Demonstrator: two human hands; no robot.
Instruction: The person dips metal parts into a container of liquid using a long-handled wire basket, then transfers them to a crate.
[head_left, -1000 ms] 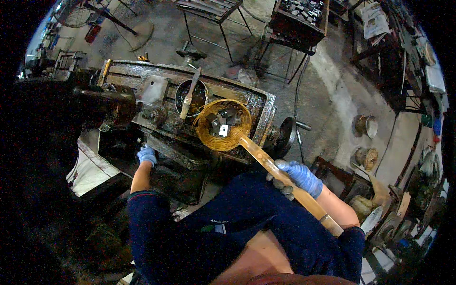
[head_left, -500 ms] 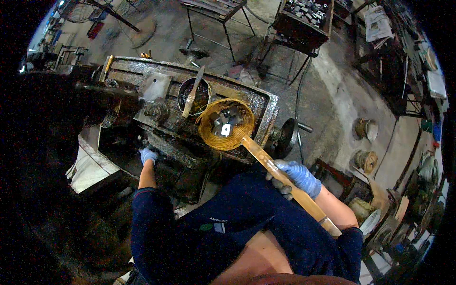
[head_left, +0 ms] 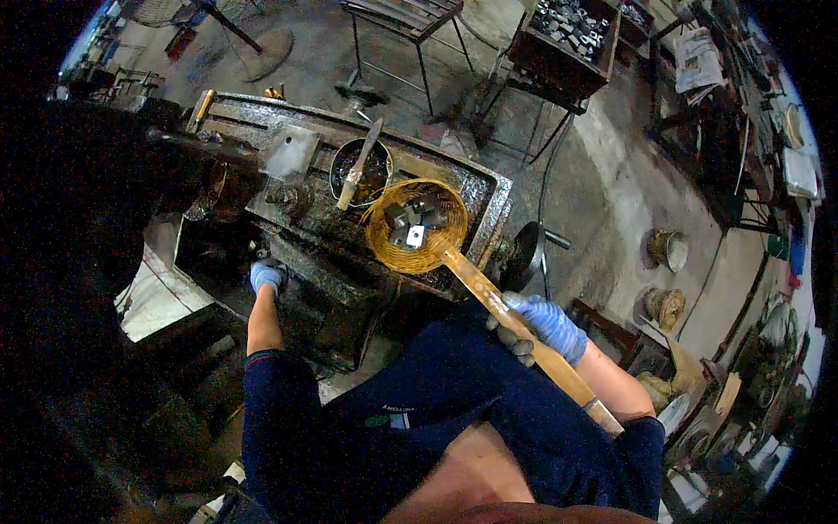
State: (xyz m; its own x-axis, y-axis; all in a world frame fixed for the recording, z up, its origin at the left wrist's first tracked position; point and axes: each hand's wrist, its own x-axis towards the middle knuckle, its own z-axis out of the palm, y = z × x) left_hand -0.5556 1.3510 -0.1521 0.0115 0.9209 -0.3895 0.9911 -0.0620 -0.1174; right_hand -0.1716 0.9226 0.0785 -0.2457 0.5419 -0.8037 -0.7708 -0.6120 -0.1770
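Gloved in blue and grey, my right hand (head_left: 552, 327) is closed around the long, flat wooden handle of a round wicker scoop (head_left: 381, 247). The scoop's bowl is over the machine bed (head_left: 491, 204). Several small metal pieces (head_left: 415, 236) lie in it, dark except for one bright square with a hole. My left hand (head_left: 265, 277), in a similar glove, reaches down beside the dark machine front; its fingertips are lost in shadow, so what they touch is unclear. Behind the scoop stands a round pot (head_left: 363, 187) of dark liquid, with a wooden-handled brush-like tool (head_left: 361, 162) laid across it.
A flat metal plate (head_left: 291, 152) lies on the bed left of the pot. A handwheel (head_left: 526, 256) sticks out at the bed's right end. Beyond stand a metal-legged stand (head_left: 403, 22) and a bin of metal pieces (head_left: 560, 68). Two cans (head_left: 669, 251) are on the floor at right.
The view has shifted slightly. My left hand has moved a little toward the left and remains low by the machine. The right hand keeps its hold on the scoop, nearly still.
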